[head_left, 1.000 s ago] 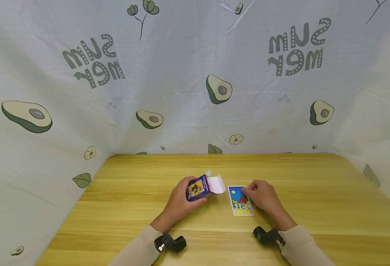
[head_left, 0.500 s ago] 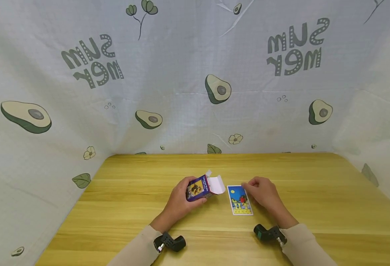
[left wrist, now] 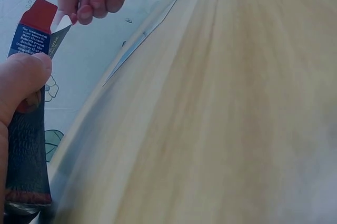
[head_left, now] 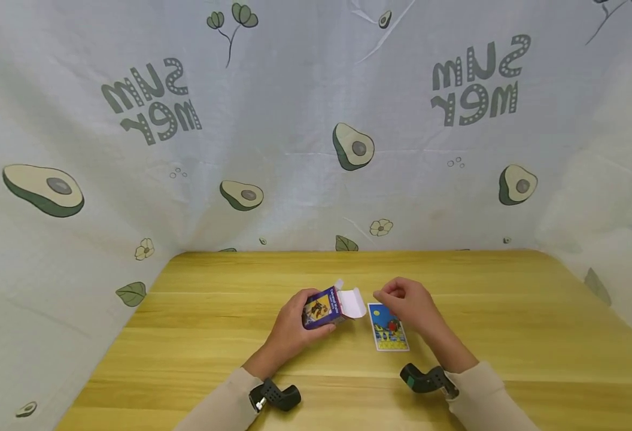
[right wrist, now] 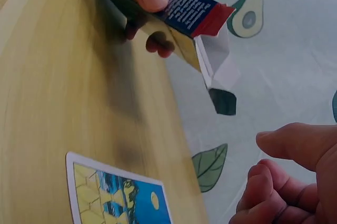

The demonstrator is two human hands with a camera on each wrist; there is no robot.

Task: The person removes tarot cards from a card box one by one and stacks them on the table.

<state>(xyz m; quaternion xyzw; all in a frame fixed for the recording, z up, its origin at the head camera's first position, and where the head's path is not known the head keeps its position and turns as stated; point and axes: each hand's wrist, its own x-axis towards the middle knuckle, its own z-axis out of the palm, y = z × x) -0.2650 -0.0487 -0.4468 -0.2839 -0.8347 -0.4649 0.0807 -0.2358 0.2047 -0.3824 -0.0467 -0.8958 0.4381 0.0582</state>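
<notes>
My left hand [head_left: 288,328] holds a purple tarot card box [head_left: 322,307] just over the table, left of centre. Its white-lined lid flap stands open towards the right. A red side flap of the box [right wrist: 213,19] and the opening show in the right wrist view; what is inside cannot be told. Face up on the table, right of the box, lies a tarot card [head_left: 385,336] with a blue sky and a yellow lower part. My right hand [head_left: 414,306] hovers above the card's upper right corner, fingers loosely bent, thumb apart from them and nothing seen between.
The wooden table [head_left: 219,359] has a cloth with avocado prints [head_left: 273,120] hanging behind and at its sides. Black wrist cameras sit on the left wrist [head_left: 275,395] and on the right wrist [head_left: 426,380], low over the table.
My right hand has come off the card, rising and shifting left towards the box. The card stays flat in its place. My left hand keeps its hold on the box, nearly still.
</notes>
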